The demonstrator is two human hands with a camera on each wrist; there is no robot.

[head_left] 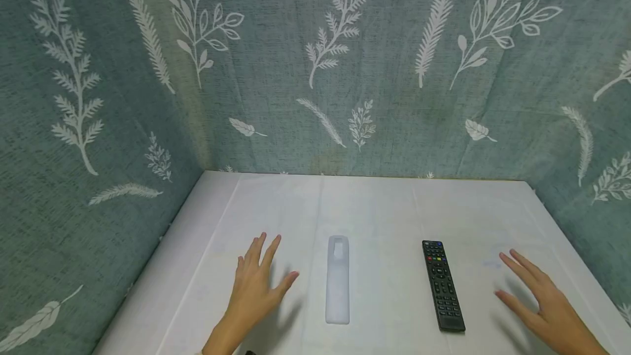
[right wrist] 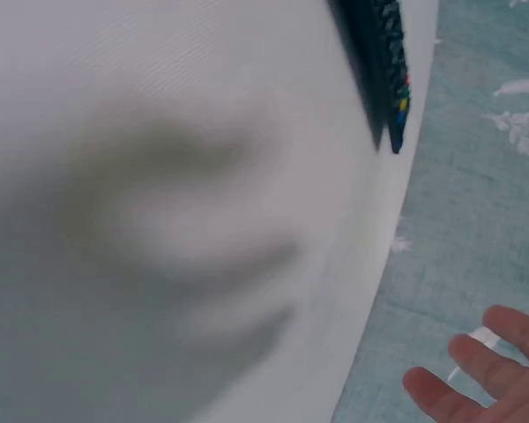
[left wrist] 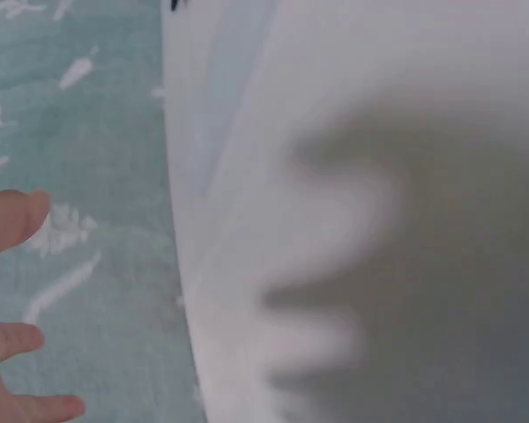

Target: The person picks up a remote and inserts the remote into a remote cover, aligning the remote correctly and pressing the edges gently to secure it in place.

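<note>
My left hand (head_left: 257, 286) hovers over the table with its fingers spread, left of a pale translucent remote cover (head_left: 337, 289). The sleeve-like cover lies lengthwise and has a cut-out near its far end. To its right lies a black remote control (head_left: 443, 286), buttons up and slightly slanted. Beyond the remote, at the right, my right hand (head_left: 544, 305) is held above the surface, fingers extended and holding nothing. In the right wrist view the far end of the remote control (right wrist: 392, 79) shows near the top, with the fingertips low at the right edge.
The white table (head_left: 370, 207) is bordered at the back and both sides by green cloth (head_left: 276, 70) with a white leaf print. Both hands cast shadows on the tabletop. A small dark object (head_left: 250, 352) peeks in at the bottom edge beside the left wrist.
</note>
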